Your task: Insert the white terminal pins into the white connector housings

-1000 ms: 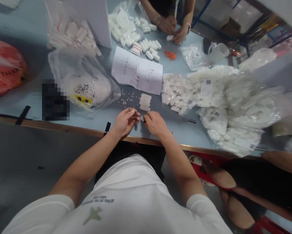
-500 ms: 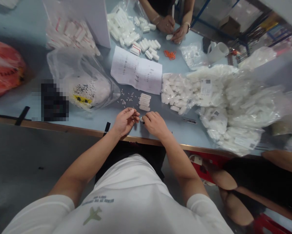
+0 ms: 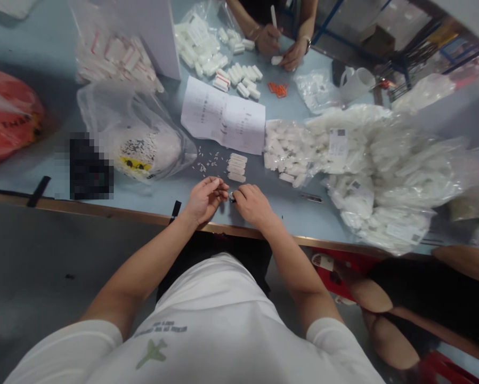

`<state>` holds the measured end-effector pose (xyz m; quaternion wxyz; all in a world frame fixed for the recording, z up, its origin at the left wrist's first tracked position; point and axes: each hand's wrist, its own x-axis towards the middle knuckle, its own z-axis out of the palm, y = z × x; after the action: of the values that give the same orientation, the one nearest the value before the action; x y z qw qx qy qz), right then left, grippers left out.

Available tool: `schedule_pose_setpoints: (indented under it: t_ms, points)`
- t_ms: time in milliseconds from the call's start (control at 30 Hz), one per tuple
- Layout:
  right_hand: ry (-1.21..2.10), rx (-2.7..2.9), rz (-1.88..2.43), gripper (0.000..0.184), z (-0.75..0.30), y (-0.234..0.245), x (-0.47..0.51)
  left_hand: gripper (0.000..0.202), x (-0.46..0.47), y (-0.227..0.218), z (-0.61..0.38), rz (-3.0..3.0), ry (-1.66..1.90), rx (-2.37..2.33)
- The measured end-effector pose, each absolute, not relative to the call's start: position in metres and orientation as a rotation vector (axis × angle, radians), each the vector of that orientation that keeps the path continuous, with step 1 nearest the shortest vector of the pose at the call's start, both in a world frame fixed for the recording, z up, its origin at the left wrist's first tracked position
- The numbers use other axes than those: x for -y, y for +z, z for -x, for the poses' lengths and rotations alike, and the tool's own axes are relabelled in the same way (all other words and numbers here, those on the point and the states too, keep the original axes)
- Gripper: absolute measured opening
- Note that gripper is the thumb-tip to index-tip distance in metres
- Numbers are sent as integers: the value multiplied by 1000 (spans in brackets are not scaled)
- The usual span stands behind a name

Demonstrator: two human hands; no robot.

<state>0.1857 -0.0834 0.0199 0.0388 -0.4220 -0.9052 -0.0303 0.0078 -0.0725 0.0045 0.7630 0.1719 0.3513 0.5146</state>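
At the table's near edge, my left hand [image 3: 206, 200] has its thumb and fingers drawn together in a pinch. Whatever it holds, if anything, is too small to make out. Just to its right my right hand [image 3: 253, 204] is closed on a small silver-and-black piece [image 3: 232, 197], mostly covered by the fingers. Beyond the hands lies a column of several white plastic casings [image 3: 237, 167]. Tiny white pieces [image 3: 207, 160] are scattered to the left of them.
A printed sheet [image 3: 223, 114] lies behind the casings. Clear bags of white parts [image 3: 289, 152] crowd the right, near a slim metal tool [image 3: 311, 198]. On the left stands a plastic bag [image 3: 143, 144]. Across the table, a co-worker's hands [image 3: 281, 50] hold a white part and a pen-like stick.
My hands stay nearly in place, with only a slight shift of the right fingers and the small piece. Across the table, the co-worker's pen-like stick has tilted to the left.
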Motion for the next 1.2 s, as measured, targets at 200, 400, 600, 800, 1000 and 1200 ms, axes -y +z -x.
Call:
schedule_pose_setpoints:
  t_ms: [200,400,600,800,1000,1200]
  points:
    - [-52,2787,1237,18,-189,23,89,17,72,3,-7,-372,1118,-762]
    - [-32,2760,1193,28,-189,20,96,16,72,3,-8,-367,1120,-763]
    - [37,2674,1194,31,-190,4,97,16,72,3,-8,-368,1120,-768]
    - [111,2490,1294,30,-199,-4,96,16,71,4,-7,-378,1120,-788]
    - [127,2378,1393,31,-207,0,99,17,71,5,-7,-386,1112,-809]
    - [228,2439,1371,30,-204,4,100,18,71,7,-8,-398,1106,-818]
